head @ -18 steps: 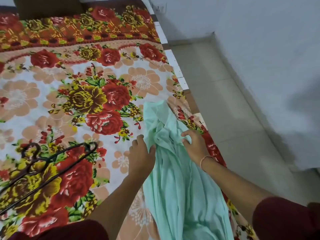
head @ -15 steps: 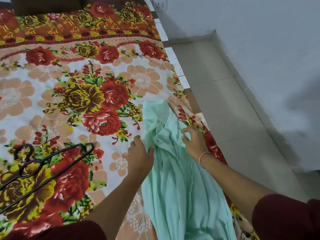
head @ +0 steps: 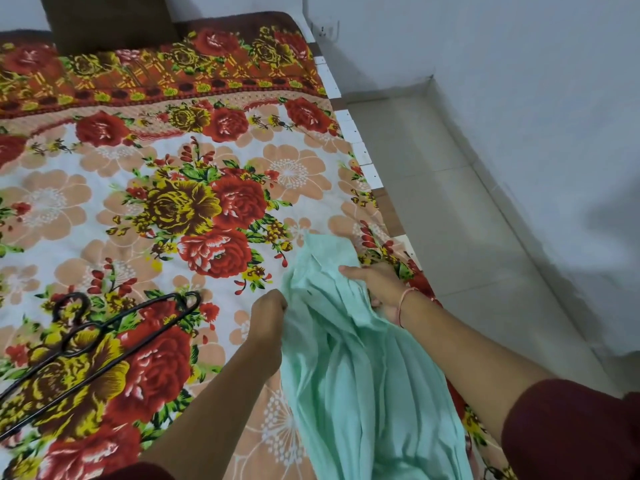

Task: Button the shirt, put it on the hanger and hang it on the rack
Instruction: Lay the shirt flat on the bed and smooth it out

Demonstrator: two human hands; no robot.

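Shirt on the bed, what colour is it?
The shirt is plain pale mint green, clearest in the head view.

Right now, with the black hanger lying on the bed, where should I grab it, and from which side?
Take the hanger at its neck, just under the hook, coming from above with the left hand. It lies flat on the bedspread, left of the shirt, and the thin arms would likely tip it if held alone.

The middle of the bed (head: pixel 207 202) is flat blanket, and a hand can pass over it freely. At the left the black hanger (head: pixel 104 337) lies in the way. The green shirt (head: pixel 346 375) covers the right edge. Beyond it a strip of floor (head: pixel 450 202) runs along the wall (head: pixel 519 98).
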